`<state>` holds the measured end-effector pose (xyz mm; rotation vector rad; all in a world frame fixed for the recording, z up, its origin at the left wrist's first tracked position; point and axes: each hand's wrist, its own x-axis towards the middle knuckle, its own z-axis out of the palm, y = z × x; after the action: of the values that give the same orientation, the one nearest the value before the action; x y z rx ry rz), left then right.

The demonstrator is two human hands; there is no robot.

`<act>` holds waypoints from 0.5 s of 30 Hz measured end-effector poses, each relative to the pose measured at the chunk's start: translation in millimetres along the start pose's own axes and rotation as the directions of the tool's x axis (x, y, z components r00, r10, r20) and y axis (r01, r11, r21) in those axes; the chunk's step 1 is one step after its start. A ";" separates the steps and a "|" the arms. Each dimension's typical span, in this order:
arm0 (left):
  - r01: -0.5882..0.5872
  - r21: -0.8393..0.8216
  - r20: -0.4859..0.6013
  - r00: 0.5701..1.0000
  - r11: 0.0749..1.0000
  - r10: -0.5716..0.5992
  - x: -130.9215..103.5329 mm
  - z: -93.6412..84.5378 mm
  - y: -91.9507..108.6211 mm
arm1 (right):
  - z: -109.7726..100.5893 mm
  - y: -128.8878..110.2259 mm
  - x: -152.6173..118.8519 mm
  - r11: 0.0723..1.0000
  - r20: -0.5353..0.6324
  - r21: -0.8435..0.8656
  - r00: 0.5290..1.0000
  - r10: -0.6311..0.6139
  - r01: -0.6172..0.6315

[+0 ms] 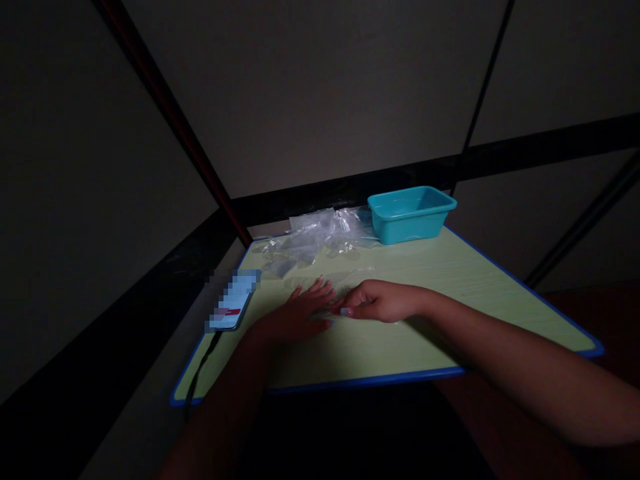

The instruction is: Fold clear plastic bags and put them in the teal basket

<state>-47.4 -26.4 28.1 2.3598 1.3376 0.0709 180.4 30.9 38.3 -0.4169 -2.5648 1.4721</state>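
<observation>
A thin clear plastic bag (345,277) lies flat on the light green table (480,293), in front of both hands and partly under them. My left hand (303,311) rests on it with the fingers spread. Just to its right, my right hand (377,301) has its thumb and fingers pressed together at the near part of the bag; what they pinch is too small to make out. The fingertips of the two hands nearly meet.
Behind the hands lies a crumpled pile of clear plastic bags (320,237). A turquoise basket (413,227) stands at the back right of the pile. A phone (235,300) with a black strap lies at the left edge. Dark wall panels rise behind the table.
</observation>
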 end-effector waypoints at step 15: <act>-0.032 -0.151 0.005 0.999 0.988 0.033 -12.1 -15.4 -16.0 | -4.7 5.8 2.0 0.999 -0.065 0.046 0.997 0.027 -0.024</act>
<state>-70.7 -24.1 37.9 2.2524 1.2443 0.1670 180.7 38.1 35.7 -0.4856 -2.4794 1.4961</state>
